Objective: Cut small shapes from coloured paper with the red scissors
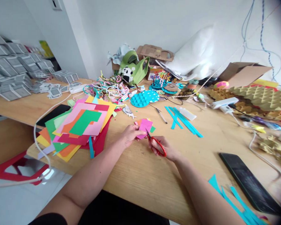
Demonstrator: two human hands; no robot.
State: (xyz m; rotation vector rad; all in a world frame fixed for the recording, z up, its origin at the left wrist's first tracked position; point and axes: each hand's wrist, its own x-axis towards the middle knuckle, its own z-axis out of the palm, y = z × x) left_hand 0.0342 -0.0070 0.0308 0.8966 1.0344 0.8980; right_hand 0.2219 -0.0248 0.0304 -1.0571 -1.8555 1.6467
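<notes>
The left hand [130, 136] pinches the pink paper [144, 127] above the table [135, 165], seemingly to steady its edge for the red scissors [158, 147], whose handles the right hand's [166, 149] fingers grip.

Both bare forearms extended forward from the lower part of the head view and converged toward its middle. The left forearm [96, 179] sloped up and to the right; the right forearm [196, 184] sloped up and to the left. The left wrist [123, 140] and right wrist [176, 156] were positioned in front of the body. The left hand [132, 135] was set slightly farther forward, closed in a pinch, with the thumb [140, 132] uppermost and directed to the right. The right hand [162, 148] was closed, with its fingers curled. The two hands were near each other.
</notes>
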